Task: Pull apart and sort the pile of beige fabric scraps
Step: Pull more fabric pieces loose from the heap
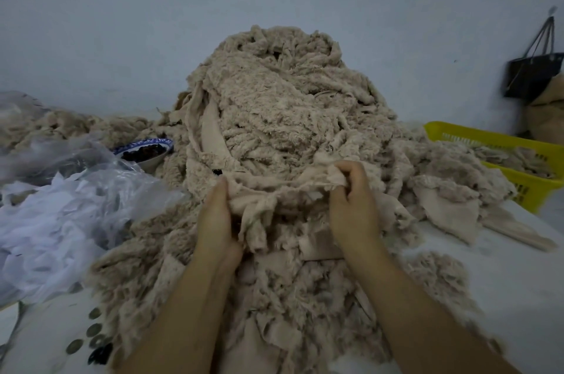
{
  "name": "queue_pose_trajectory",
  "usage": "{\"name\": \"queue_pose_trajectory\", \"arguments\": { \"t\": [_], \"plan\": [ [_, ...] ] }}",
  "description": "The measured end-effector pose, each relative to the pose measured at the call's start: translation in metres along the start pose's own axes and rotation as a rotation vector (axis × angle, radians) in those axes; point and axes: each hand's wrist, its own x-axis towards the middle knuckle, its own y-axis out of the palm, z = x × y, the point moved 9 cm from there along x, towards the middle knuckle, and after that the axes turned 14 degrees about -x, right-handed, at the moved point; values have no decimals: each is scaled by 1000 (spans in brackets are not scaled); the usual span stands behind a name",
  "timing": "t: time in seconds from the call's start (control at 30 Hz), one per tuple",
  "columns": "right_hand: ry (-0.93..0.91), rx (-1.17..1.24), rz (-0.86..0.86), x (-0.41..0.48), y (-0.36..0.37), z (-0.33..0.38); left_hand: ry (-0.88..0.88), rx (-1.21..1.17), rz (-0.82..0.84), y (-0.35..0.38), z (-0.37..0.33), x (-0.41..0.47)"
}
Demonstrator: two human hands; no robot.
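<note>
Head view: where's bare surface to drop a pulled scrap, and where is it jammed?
Bare white surface shows near right, between the pile and the yellow basket, and a smaller patch near left, below the plastic bags, dotted with small discs. Centre is all pile; bags and a bowl crowd the left.

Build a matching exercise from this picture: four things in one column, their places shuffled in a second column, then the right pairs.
Things:
1. yellow basket
2. bowl
3. black bag
4. strip of fabric

Places:
A. hanging on the wall, far right
B. gripped by the left hand and the right hand
C. left of the pile, beside the clear plastic
D. right of the pile, scraps inside

Pairs: 1-D, 2-C, 3-A, 4-B
</note>
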Motion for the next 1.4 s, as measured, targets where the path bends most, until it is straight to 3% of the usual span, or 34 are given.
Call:
{"name": "queue_pose_trajectory", "arguments": {
  "t": [0.1, 0.23, 0.37, 0.43, 0.6, 0.73, 0.87, 1.0, 1.07, 1.13, 1.27, 1.4],
  "plan": [
    [160, -5, -19, 3, -7, -21, 20, -53, -2, -3, -6, 2],
    [225, -29, -17, 3, -5, -28, -10, -299, 11, 0, -7, 4],
    [390, -11, -140, 7, -27, -47, 27, -519, 43, -11, -30, 17],
    [382, -39, -85, 8, -25, -46, 9, -510, 66, -8, -26, 15],
    [-33, -184, 489, -16, 44, 1, -11, -321, 194, 16, -11, 4],
    [-66, -39, 678, -27, 60, 11, -53, -151, 316, 27, -4, -4],
    [241, 535, 667, -28, 65, 5, -23, 74, 436, 41, 2, -15],
    [185, 351, 559, -24, 58, 2, 48, 520, 454, 42, 17, -25],
    [269, 250, 510, -23, 57, -9, 125, 843, 437, 39, 22, -26],
    [388, 349, 431, -21, 52, -19, 180, 997, 472, 39, 25, -27],
    [530, 680, 280, -11, 41, -22, 96, 959, 425, 37, 26, -29],
    [365, 570, 371, -14, 46, -9, 17, 771, 525, 46, 29, -38]
  ]
}}
